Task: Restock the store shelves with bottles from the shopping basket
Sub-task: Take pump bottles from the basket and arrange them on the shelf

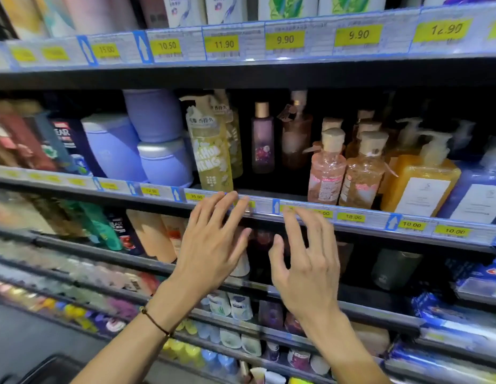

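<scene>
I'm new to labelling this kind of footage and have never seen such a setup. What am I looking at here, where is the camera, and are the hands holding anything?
There is no machine: one camera worn on a person's head looks forward and down at their two bare hands. The left hand, with a thin bracelet at the wrist, and the right hand are both spread open and empty, raised before the price rail of a store shelf. On it stand lilac tubs, a yellow-green bottle, a purple bottle farther back and a pink bottle.
</scene>
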